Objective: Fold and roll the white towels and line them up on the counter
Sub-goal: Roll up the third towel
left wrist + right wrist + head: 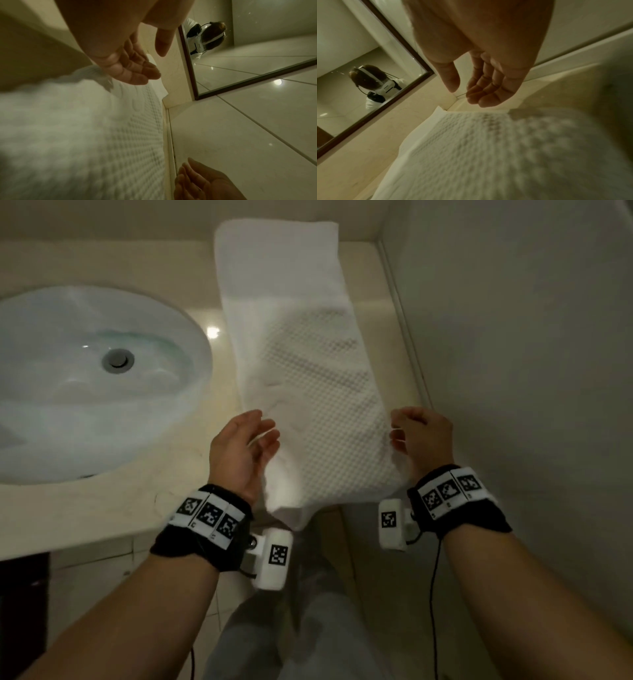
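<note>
A white waffle-textured towel (308, 378) lies folded into a long strip on the beige counter (102, 501), running from the back wall to the front edge, where its near end droops over. My left hand (263, 436) hovers at the strip's near left edge with relaxed fingers and thumb apart, holding nothing. My right hand (399, 426) hovers at the near right edge, fingers loosely curled. In the left wrist view the left hand (155, 65) is empty above the towel (120, 135). The right wrist view shows the right hand (464, 94) empty over the towel (488, 148).
An oval white sink (68, 392) with a metal drain (117, 360) is set into the counter left of the towel. A tiled side wall (513, 337) stands close along the towel's right side. A dark-framed mirror (240, 60) hangs on the back wall.
</note>
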`<state>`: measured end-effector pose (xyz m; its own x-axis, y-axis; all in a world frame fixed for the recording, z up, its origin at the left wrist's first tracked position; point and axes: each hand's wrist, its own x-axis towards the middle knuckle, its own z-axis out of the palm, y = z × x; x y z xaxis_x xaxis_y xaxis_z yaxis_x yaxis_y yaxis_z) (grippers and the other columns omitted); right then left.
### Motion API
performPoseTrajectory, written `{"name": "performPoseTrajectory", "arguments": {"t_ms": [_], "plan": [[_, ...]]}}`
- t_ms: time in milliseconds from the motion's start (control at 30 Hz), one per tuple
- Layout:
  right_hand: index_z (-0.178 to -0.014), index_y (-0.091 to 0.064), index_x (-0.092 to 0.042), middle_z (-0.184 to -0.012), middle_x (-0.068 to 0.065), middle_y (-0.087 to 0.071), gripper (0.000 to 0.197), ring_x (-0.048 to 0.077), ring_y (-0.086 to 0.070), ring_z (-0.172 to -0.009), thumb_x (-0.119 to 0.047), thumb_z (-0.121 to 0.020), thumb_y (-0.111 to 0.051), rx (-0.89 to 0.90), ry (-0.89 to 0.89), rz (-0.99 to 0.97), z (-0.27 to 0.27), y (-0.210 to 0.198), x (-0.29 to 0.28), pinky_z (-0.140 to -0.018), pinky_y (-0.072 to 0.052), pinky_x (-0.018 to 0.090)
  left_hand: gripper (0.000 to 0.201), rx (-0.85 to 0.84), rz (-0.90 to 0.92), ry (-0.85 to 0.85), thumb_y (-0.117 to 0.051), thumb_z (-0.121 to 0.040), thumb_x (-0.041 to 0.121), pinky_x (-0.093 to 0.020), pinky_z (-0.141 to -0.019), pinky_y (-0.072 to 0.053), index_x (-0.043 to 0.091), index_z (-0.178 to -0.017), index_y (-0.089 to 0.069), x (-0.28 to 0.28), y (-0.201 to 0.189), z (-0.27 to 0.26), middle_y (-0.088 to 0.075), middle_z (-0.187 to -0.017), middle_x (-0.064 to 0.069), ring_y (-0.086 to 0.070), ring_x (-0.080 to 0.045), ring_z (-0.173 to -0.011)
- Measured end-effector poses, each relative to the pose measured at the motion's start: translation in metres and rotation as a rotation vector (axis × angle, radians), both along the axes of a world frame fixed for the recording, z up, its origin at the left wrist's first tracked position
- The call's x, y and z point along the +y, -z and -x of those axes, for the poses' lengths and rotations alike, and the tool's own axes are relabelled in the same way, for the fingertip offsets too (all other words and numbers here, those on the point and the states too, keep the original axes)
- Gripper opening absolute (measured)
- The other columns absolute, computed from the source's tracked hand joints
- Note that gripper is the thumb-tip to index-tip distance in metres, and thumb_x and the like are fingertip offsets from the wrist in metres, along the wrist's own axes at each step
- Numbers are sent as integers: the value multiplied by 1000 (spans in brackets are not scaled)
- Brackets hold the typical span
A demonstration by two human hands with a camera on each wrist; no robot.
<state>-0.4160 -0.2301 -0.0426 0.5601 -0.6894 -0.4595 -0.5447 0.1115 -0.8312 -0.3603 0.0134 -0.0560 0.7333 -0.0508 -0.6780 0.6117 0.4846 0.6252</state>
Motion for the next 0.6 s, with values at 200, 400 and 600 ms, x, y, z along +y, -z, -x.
{"name": "performPoseTrajectory", "arguments": {"t_ms": [200,400,600], "plan": [[-72,-64,-13,-66,9,-59,20,20,-52,-60,0,-87,-60,62,91,-9,82,39,-5,-53,-44,28,25,-71,-54,111,-52,-97,8,-23,-47,-41,3,-78,-68,22,22,82,-57,-54,-2,-48,-13,-49],[-104,-70,-9,-91,13,-71,44,30,-67,-80,-21,-62,-66,312,-66,0,114,110,-8,-73,-58,40,16,46,-506,264,-61,-91,1,-29,-60,-46,7,-103,-69,19,88,134,-64,-73,-4,-56,-19,-65],[-125,-58,3,-115,14,-63,58,26,-59,-109,5,-71,-80,267,-383,144,111,130,-1,-86,-47,32,41,-134,-533,414,-80,-80,3,-12,-74,-52,16,-117,-66,0,133,145,-69,-104,13,-64,0,-94]]}}
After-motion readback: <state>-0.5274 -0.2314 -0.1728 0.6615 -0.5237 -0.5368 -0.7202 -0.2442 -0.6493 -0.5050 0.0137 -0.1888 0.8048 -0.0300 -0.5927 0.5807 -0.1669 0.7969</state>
